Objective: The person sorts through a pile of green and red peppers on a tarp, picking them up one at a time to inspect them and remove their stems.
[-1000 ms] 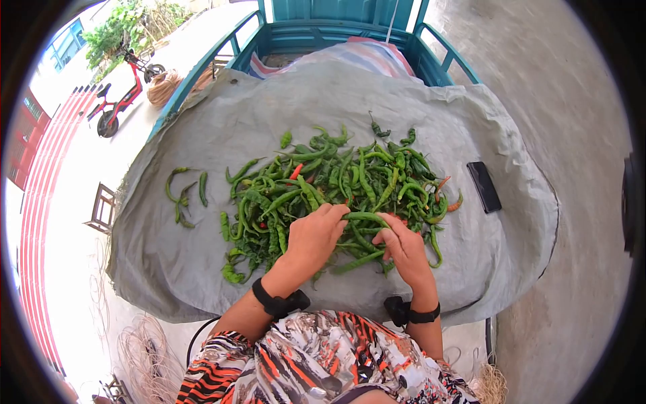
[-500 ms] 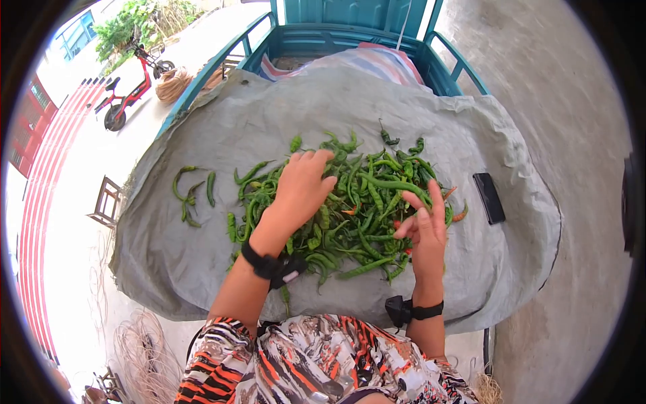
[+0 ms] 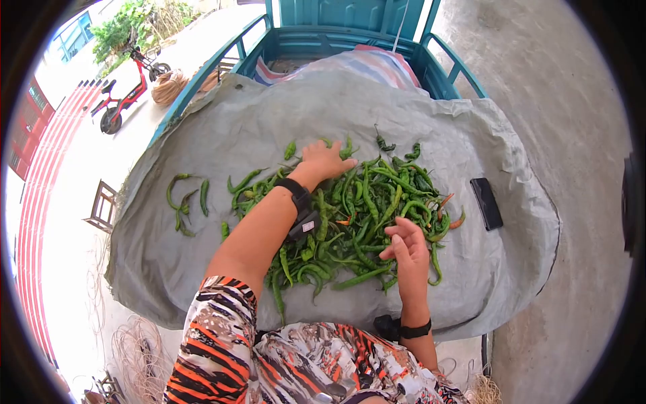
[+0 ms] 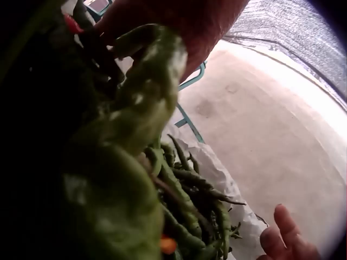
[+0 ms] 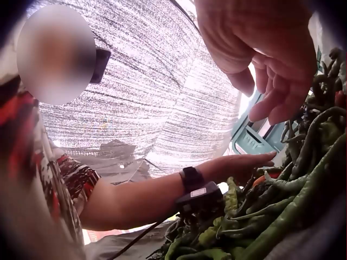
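Note:
A heap of long green chili peppers (image 3: 367,202), with a few red ones, lies on a grey sheet. My left hand (image 3: 323,161) reaches to the far edge of the heap, its fingers spread over the peppers there. In the left wrist view, a green pepper (image 4: 152,81) looms large and blurred in front of that hand. My right hand (image 3: 409,249) hovers at the near right of the heap with its fingers loosely bent. Nothing shows between the right hand's fingers (image 5: 271,105) in the right wrist view.
Several peppers (image 3: 180,202) lie apart on the left of the grey sheet (image 3: 168,262). A black phone (image 3: 486,203) rests on the right side. Behind the sheet stands a teal cart bed (image 3: 336,37) with a striped cloth (image 3: 367,64).
The left hand moved from the near middle to the heap's far edge. The right hand let go of the long green pepper it held and drew back toward the body.

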Motion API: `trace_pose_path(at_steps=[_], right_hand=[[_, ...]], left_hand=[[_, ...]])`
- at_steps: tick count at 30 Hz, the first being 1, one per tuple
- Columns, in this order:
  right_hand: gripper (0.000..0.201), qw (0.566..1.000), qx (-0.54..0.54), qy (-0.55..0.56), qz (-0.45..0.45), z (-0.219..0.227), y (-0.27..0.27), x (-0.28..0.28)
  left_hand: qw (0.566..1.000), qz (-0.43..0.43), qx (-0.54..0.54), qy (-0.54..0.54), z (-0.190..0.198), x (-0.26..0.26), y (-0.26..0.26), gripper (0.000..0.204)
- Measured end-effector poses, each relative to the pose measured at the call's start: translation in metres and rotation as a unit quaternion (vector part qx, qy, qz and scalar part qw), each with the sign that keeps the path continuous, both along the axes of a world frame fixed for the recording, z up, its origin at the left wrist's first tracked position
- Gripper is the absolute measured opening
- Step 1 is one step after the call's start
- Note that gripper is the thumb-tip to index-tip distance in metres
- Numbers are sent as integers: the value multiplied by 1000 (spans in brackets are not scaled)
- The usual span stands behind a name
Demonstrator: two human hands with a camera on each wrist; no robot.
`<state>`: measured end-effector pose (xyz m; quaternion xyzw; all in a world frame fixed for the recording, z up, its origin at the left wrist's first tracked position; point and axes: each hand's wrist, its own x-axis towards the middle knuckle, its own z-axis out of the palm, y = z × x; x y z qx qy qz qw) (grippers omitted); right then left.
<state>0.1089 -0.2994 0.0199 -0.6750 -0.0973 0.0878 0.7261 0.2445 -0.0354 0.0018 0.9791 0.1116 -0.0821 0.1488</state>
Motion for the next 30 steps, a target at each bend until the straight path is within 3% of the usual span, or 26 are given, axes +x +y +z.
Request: trace_pose_path(at_steps=[4,9,14,19,22,25,29,30], right_hand=[[27,1000,0,18,1,-3,0,-3],[23,1000,1,31,3,-6,0,-1],[20,999,14,35,16,-10,4,0],[19,999,8,35,19,-6,6,-2],[18,999,14,35,29,-5,7,-4],[17,999,13,36,34,-3,6,-5],[18,999,13,38,35,-3,6,-4],[18,999,15,35,36,-3,7,-3]], left_hand=[[999,-3,27,38,-13,12,-2,89],[1000,-12,-10,15,-28,17,6,68],[999,-36,-17,-5,-15,11,3,49],[987,-70,-142,-17,7,-12,2,43],[965,-134,-210,-82,-1,-25,-4,42],[968,-167,-179,-52,29,-61,-25,42],[949,-193,-108,-224,35,-107,-40,34],[948,-195,-124,-217,39,-117,-44,28]])
